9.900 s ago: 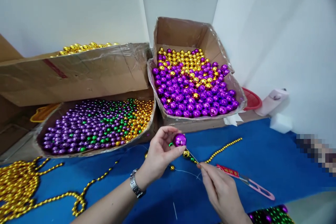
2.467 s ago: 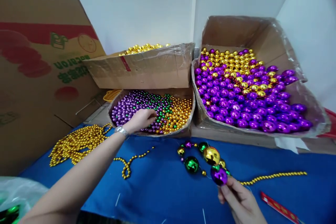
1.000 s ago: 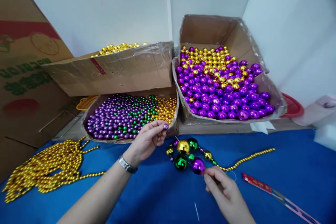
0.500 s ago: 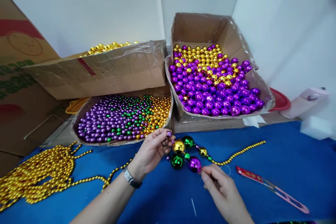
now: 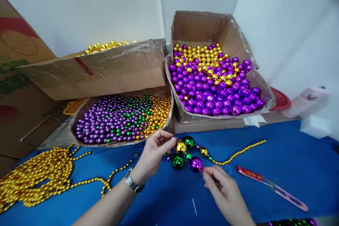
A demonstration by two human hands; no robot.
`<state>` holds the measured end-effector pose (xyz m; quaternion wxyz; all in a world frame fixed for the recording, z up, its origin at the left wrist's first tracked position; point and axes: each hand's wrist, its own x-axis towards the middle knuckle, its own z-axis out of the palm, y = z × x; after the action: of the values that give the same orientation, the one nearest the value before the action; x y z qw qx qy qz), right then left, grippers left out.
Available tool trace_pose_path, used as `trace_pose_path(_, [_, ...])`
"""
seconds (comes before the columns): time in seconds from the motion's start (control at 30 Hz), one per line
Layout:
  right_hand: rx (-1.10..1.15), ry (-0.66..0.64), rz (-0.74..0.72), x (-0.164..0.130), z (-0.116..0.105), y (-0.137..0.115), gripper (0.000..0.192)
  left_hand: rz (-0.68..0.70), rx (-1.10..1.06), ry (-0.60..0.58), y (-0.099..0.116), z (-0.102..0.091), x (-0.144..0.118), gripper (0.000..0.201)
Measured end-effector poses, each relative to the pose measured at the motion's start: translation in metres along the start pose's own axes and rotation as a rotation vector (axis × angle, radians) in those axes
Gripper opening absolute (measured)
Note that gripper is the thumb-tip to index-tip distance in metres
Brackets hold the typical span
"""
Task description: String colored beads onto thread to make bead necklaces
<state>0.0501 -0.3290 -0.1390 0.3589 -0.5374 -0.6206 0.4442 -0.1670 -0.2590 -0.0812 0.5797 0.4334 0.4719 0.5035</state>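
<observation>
Left hand (image 5: 153, 152) pinching small purple bead (image 5: 173, 138) beside bead strand (image 5: 188, 153), right hand (image 5: 225, 192) apparently pinching thread.

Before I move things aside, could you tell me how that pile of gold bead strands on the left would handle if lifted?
The gold bead strands would probably hang limp, since they lie in loose curls. Overlapping loops suggest tangling.

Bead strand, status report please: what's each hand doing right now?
Left hand pinching small purple bead at strand. Right hand fingers pinched beside big purple ball. Scissors lie apart.
</observation>
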Motion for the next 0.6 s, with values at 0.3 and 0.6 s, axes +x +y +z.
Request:
trace_pose_path(0.3, [0.125, 0.043, 0.112, -0.004, 0.007, 0.057, 0.034, 0.201, 0.454, -0.156, -0.025, 0.025, -0.009, 0.014])
trace_pose_path(0.6, [-0.19, 0.038, -0.192, 0.011, -0.036, -0.02, 0.032, 0.582, 0.519, -0.274, 0.04, 0.066, -0.013, 0.008])
